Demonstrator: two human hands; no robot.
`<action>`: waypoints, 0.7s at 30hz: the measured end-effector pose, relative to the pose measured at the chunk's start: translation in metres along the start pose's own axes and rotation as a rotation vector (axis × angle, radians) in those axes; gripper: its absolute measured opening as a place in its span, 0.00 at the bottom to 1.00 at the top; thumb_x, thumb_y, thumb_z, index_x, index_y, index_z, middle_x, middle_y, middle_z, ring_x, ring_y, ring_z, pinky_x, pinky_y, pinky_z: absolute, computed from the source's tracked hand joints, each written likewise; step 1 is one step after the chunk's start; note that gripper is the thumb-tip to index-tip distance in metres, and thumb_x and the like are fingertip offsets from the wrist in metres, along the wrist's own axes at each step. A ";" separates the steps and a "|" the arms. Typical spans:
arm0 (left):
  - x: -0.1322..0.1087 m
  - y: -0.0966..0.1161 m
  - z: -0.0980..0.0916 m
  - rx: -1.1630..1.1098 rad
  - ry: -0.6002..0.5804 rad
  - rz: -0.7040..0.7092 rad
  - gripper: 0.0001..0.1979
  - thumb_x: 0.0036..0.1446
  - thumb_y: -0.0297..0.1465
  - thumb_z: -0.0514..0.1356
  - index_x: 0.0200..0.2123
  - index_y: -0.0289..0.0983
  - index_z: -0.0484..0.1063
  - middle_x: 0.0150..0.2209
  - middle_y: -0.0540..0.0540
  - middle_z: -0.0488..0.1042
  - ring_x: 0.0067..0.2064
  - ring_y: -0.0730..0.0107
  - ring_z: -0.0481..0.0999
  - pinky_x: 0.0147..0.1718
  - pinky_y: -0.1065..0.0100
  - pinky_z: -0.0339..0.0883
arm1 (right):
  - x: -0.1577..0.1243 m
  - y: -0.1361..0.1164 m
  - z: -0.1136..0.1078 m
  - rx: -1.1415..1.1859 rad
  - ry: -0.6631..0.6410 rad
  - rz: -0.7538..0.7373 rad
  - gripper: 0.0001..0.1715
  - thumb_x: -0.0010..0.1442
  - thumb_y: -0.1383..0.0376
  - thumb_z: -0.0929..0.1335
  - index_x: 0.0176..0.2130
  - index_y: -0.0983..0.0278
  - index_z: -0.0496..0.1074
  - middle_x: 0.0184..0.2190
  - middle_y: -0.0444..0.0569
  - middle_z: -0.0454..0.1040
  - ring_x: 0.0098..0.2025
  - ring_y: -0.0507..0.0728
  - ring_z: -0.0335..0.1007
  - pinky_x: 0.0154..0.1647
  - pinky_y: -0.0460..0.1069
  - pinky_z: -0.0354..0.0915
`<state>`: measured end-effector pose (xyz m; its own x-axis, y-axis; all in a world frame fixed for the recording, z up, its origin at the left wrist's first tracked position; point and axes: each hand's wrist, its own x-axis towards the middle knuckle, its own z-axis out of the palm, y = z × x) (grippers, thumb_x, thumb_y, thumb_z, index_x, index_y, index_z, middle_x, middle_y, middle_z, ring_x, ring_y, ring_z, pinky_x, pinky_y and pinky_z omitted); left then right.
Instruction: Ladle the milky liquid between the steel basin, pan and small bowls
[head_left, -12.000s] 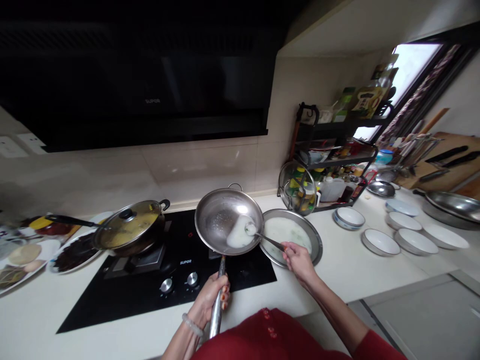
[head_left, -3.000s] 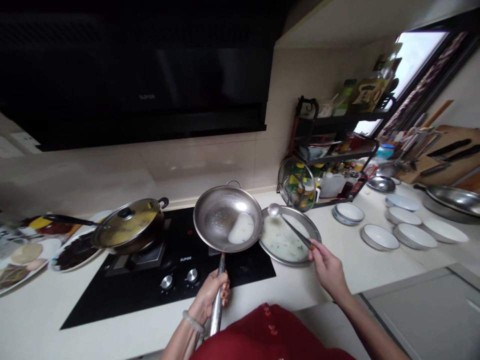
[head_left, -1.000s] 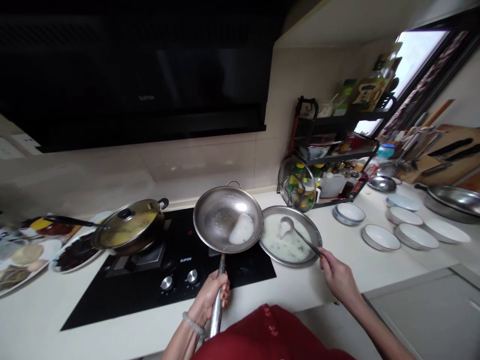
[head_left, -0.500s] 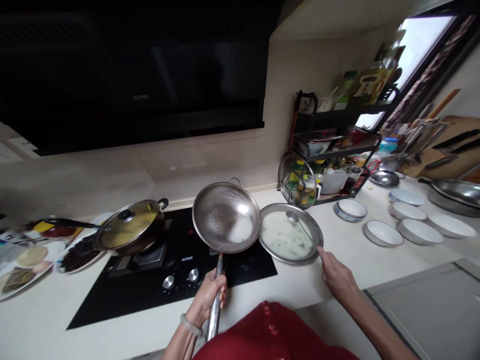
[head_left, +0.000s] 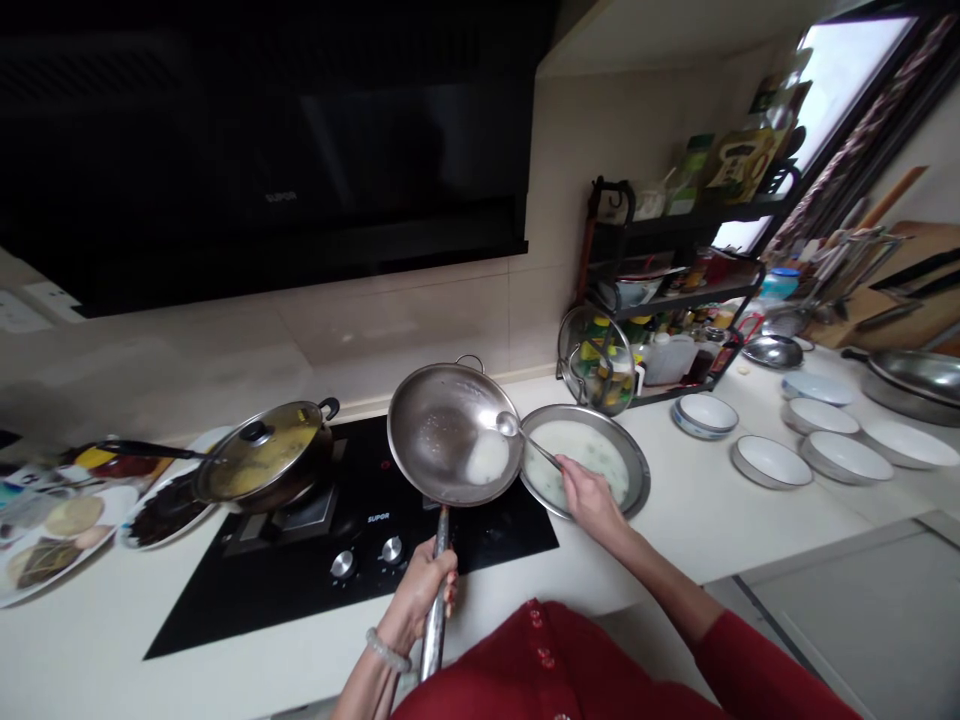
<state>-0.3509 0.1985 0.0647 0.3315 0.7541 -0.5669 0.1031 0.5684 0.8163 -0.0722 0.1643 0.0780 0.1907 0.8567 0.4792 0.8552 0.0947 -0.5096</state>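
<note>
My left hand [head_left: 426,588] is wrapped round the long metal handle of a steel wok [head_left: 427,440], which is tilted toward the right over the cooktop. A small pool of white liquid [head_left: 488,457] lies at the wok's lower right side. In my right hand [head_left: 590,495] is the handle of a ladle [head_left: 508,424], its bowl over the wok's right rim. Beneath that hand, a wide metal basin [head_left: 636,455] holds white soup with green bits. The wok's right edge meets or overlaps the basin's left rim; I cannot tell whether they touch.
A lidded pan [head_left: 259,455] sits on the left of the black cooktop [head_left: 300,590]. Plates of food [head_left: 67,545] stand farther left. Several white bowls [head_left: 771,462] are on the right counter. A glass lid [head_left: 596,360] leans against the spice rack [head_left: 675,275].
My right hand has carried the ladle leftward from the basin to the wok's right rim. My left hand and the wok have hardly moved.
</note>
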 end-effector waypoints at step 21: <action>0.000 0.001 0.002 0.031 0.025 0.014 0.10 0.43 0.29 0.56 0.27 0.41 0.53 0.13 0.59 0.59 0.12 0.80 0.55 0.09 0.78 0.52 | 0.013 -0.009 0.016 0.735 -0.037 0.772 0.20 0.45 0.58 0.64 0.36 0.69 0.71 0.14 0.38 0.62 0.13 0.47 0.47 0.15 0.44 0.44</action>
<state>-0.3485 0.1986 0.0655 0.3094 0.7702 -0.5578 0.1281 0.5474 0.8270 -0.0851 0.1828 0.0774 0.5317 0.8289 -0.1738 0.0056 -0.2086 -0.9780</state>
